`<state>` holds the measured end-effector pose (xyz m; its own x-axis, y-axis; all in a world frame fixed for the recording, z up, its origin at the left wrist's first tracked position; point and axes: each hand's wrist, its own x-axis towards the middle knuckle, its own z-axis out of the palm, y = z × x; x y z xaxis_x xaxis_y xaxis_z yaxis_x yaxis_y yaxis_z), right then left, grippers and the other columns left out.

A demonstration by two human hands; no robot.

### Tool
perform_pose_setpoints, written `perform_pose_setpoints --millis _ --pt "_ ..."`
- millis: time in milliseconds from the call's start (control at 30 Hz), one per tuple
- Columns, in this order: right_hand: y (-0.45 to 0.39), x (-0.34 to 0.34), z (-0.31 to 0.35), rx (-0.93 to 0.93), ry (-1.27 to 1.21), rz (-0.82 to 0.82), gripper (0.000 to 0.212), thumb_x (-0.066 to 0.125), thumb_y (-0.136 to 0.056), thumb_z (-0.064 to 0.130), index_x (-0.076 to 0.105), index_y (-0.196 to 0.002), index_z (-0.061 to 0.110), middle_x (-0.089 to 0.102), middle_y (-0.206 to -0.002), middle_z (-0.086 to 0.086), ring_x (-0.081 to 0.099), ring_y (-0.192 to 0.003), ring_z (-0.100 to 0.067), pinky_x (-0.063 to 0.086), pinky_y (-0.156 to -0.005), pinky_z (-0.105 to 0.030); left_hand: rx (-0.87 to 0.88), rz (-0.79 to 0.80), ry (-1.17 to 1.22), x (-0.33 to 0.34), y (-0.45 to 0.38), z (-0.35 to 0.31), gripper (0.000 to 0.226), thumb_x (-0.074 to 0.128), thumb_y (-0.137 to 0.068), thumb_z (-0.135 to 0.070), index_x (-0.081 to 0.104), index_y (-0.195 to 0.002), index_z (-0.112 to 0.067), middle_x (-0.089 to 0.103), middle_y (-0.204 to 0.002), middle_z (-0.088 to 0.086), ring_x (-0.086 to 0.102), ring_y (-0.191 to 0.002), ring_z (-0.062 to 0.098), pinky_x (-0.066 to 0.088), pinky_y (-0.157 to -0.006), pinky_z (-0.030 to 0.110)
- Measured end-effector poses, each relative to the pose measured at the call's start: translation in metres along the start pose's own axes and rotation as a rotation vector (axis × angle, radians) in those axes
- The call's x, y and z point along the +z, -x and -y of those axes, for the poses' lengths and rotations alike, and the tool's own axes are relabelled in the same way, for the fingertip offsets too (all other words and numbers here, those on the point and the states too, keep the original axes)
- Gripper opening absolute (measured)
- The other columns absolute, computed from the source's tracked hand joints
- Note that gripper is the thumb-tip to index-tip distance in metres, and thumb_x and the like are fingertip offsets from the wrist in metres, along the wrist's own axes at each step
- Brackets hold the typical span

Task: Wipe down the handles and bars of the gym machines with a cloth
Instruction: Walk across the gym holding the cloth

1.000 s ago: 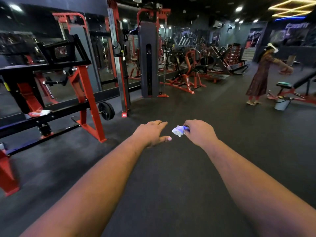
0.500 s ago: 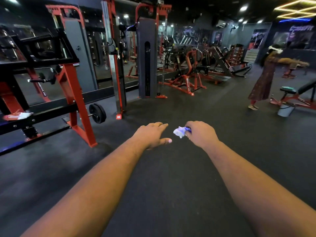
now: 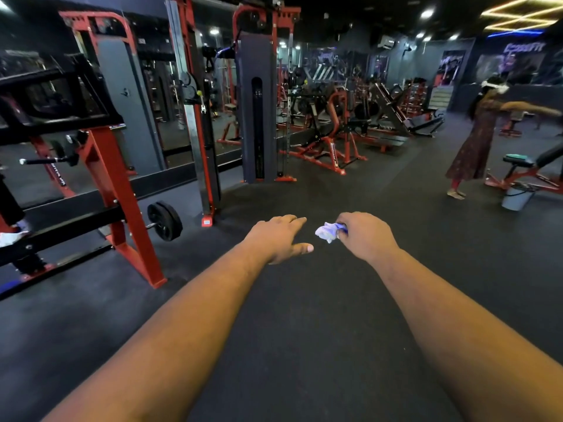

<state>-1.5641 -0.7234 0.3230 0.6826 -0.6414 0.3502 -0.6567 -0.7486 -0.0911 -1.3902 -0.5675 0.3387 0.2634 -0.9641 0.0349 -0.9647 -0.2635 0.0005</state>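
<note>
Both my arms reach forward over the dark rubber floor. My right hand (image 3: 364,237) grips a small bunched white and blue cloth (image 3: 327,232), which sticks out to the left of my fist. My left hand (image 3: 278,239) hovers beside it with fingers straight and thumb out, holding nothing. A red and black plate-loaded machine (image 3: 100,166) with a short chrome handle (image 3: 45,161) stands at the left. A tall cable tower (image 3: 259,108) stands ahead, well beyond my hands.
A weight plate (image 3: 164,220) hangs on the left machine's low peg. Another person (image 3: 475,141) stands at the right by a bench (image 3: 527,166) with a grey bucket (image 3: 516,196) on the floor. More red machines (image 3: 332,141) line the back.
The view has shifted rightward and forward, so the left machine has slid toward the left edge. My hands keep the same pose, and the right still grips the cloth.
</note>
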Motion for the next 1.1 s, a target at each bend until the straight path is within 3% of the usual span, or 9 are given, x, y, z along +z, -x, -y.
perform_pose_setpoints --millis 333,700,1100 --pt "-0.110 0.040 -0.030 -0.035 -0.010 -0.001 0.014 0.054 -0.097 0.031 0.065 -0.106 0.028 0.066 -0.098 0.004 0.062 -0.092 -0.023 0.050 -0.069 -0.034 -0.009 0.030 -0.037 0.005 -0.111 0.036 0.085 0.043 -0.097 -0.071 0.014 -0.164 -0.027 0.021 -0.170 -0.001 0.026 -0.154 0.024 0.037 -0.113 0.050" --pt "-0.244 0.080 -0.160 -0.005 -0.017 0.019 0.013 0.054 -0.096 0.027 0.066 -0.102 0.026 0.065 -0.087 0.003 0.062 -0.081 -0.023 0.055 -0.068 -0.036 -0.004 0.043 -0.060 0.004 -0.302 0.003 0.085 0.043 -0.097 -0.072 0.013 -0.165 -0.028 0.019 -0.170 0.000 0.025 -0.154 0.024 0.036 -0.116 0.050" --pt "-0.384 0.133 -0.268 0.054 0.025 0.064 0.015 0.052 -0.099 0.029 0.065 -0.105 0.026 0.066 -0.091 0.003 0.062 -0.083 -0.022 0.053 -0.068 -0.034 0.054 0.072 -0.050 0.024 -0.492 0.004 0.085 0.042 -0.098 -0.071 0.012 -0.165 -0.028 0.018 -0.171 -0.001 0.025 -0.154 0.024 0.036 -0.116 0.050"
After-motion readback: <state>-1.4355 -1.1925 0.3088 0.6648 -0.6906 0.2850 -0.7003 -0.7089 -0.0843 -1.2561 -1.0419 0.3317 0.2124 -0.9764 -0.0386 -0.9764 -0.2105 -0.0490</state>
